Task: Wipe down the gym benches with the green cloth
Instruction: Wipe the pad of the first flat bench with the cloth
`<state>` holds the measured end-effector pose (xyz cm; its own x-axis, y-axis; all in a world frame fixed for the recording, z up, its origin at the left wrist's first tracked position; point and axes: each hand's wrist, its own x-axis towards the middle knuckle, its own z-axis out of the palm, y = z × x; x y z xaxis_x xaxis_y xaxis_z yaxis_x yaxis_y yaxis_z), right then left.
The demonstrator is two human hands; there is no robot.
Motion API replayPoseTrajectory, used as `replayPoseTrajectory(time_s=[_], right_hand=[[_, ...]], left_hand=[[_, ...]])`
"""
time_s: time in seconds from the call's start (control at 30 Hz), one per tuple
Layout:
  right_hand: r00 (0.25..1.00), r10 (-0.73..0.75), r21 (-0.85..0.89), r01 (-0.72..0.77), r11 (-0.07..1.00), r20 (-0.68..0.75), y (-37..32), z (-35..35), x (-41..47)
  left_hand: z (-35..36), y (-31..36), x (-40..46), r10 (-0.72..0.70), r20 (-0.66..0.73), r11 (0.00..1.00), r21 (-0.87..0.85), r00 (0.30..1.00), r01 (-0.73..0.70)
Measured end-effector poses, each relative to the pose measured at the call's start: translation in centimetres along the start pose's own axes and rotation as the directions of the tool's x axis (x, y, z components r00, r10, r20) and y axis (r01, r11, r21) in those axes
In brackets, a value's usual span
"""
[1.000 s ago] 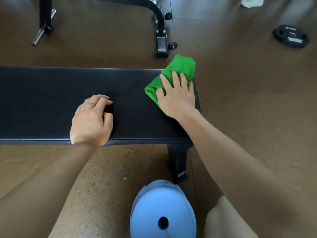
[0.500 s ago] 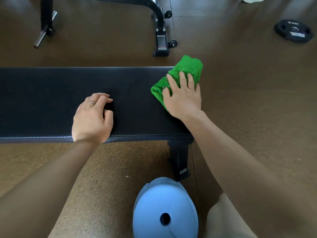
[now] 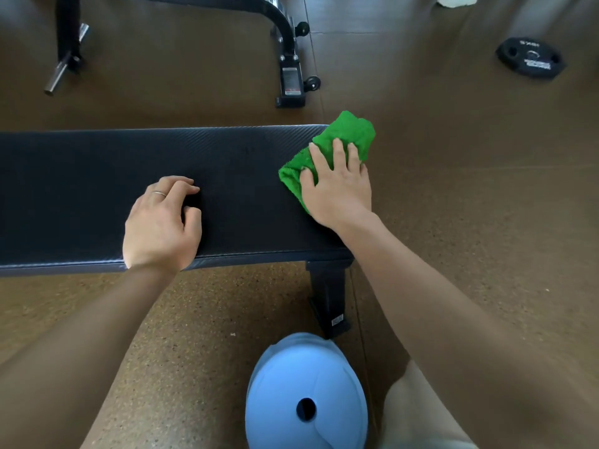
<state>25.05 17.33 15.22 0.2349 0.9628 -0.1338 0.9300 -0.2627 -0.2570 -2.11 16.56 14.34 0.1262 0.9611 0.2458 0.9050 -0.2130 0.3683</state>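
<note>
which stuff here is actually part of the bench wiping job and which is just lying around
Part of the job:
green cloth, pressed flat by the right hand
black bench, with the left hand resting on it

Just lying about:
weight plate on the floor
other bench frame
metal bar
white cloth at the top edge

A black padded bench (image 3: 113,189) spans the view from the left edge to right of centre. The right hand (image 3: 337,186) lies flat, fingers straight, pressing a green cloth (image 3: 343,137) onto the bench's right end; the cloth overhangs the far right corner. The left hand (image 3: 160,222) rests on the near half of the bench, fingers curled under, holding nothing. A black weight plate (image 3: 531,58) lies on the brown floor (image 3: 470,222) at far right.
</note>
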Motion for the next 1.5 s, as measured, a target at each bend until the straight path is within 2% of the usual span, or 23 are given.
replayPoseTrajectory(time_s=[0.17,0.23,0.37,0.5,0.57,0.63,0.73,0.8,0.87,0.93,1.0,1.1,1.2,1.3,1.37,1.5], right_hand=[[0.992,-0.086,-0.025,0.084,0.996,-0.094,-0.7,2.1,-8.3],[0.990,-0.119,-0.045,0.116,0.992,-0.074,-0.5,2.2,-9.4],[0.992,-0.125,-0.048,0.124,0.991,-0.006,0.0,0.8,-4.0],[1.000,0.018,-0.055,-0.019,0.998,-0.005,-1.8,0.1,2.8],[0.999,0.041,-0.073,-0.041,0.996,0.002,-4.0,0.6,2.9],[0.997,-0.077,-0.074,0.076,0.994,-0.003,-6.6,1.7,0.6],[0.951,-0.308,-0.049,0.308,0.950,0.002,-8.8,2.8,-2.0],[0.929,-0.368,-0.057,0.370,0.927,0.047,-8.1,2.1,0.0],[0.959,-0.282,-0.105,0.284,0.953,0.036,-6.0,1.0,3.7],[0.996,-0.086,-0.101,0.087,0.991,0.013,-4.0,0.0,6.7],[0.999,0.030,-0.094,-0.031,0.995,-0.010,-4.0,0.1,8.0],[1.000,-0.005,-0.106,0.006,0.994,0.015,-8.0,0.8,7.2],[0.978,-0.201,-0.083,0.205,0.975,0.050,-11.8,2.0,5.0],[0.947,-0.318,-0.037,0.320,0.947,0.053,-11.0,2.1,4.7],[0.955,-0.295,-0.076,0.297,0.952,0.034,-8.1,1.3,5.9],[0.999,-0.053,-0.096,0.053,0.994,0.001,-2.5,-0.6,8.6]], left_hand=[[-0.1,0.2,0.1,-0.002,0.010,1.000,0.003,1.000,0.002],[-0.1,0.2,0.1,-0.005,0.009,1.000,0.002,1.000,0.005],[0.0,-0.1,0.2,0.008,0.010,1.000,0.009,1.000,-0.008],[0.2,-0.4,0.4,0.018,0.005,1.000,0.017,1.000,-0.018],[0.3,-0.5,0.5,0.020,0.004,1.000,0.017,1.000,-0.020],[0.4,-0.5,0.3,0.030,0.004,0.999,0.027,1.000,-0.030],[0.4,-0.5,0.4,0.028,0.004,0.999,0.034,1.000,-0.028],[0.4,-0.6,0.4,0.027,0.007,0.999,0.035,1.000,-0.027],[0.4,-0.6,0.4,0.025,-0.002,0.999,0.025,1.000,-0.025],[0.5,-0.5,0.3,0.027,-0.009,0.999,0.020,1.000,-0.027],[0.6,-0.7,0.4,0.030,-0.021,0.999,0.016,0.999,-0.030],[0.6,-0.8,0.5,0.032,-0.018,0.999,0.019,0.999,-0.032],[0.6,-0.9,0.5,0.039,-0.003,0.999,0.025,0.999,-0.039],[0.5,-0.8,0.4,0.051,-0.004,0.998,0.027,0.999,-0.050],[0.4,-0.7,0.4,0.044,-0.002,0.999,0.023,0.999,-0.044],[0.4,-0.7,0.4,0.045,-0.006,0.999,0.019,0.999,-0.045]])
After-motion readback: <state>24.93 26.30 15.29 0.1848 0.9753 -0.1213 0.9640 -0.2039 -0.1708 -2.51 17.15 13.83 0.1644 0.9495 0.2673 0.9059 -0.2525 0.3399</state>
